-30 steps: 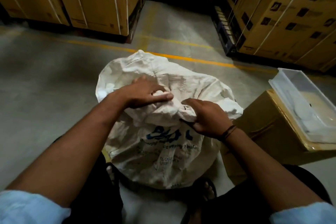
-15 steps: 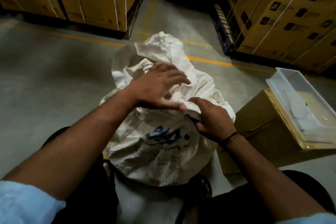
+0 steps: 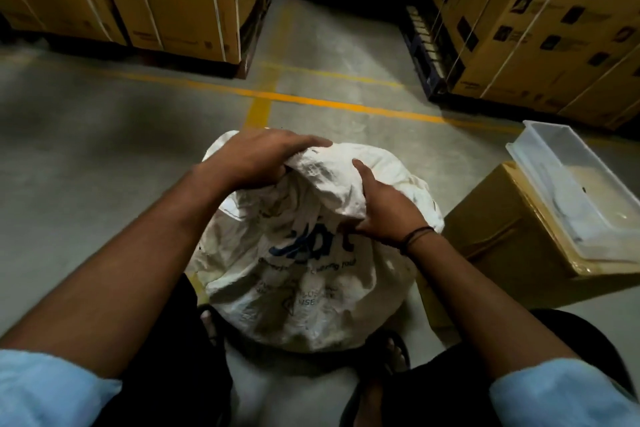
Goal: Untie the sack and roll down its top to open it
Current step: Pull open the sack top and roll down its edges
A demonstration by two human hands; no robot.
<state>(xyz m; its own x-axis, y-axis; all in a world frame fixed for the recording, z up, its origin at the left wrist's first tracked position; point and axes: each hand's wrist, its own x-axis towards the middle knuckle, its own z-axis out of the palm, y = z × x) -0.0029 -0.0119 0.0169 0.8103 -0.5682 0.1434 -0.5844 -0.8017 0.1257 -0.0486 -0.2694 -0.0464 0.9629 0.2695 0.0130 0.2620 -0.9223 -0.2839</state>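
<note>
The white sack stands upright on the floor between the person's feet, its bunched top pointing up. The left hand clenches the top's far fold; the right hand presses its near side, fingers grasping cloth.

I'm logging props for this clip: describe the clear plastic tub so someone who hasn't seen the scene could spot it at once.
Start from the white sack on the concrete floor between the person's feet. To its right stands a lone brown carton; the clear plastic tub sits on top. It is the only see-through container here, unlike the strapped cardboard stacks behind.
</note>
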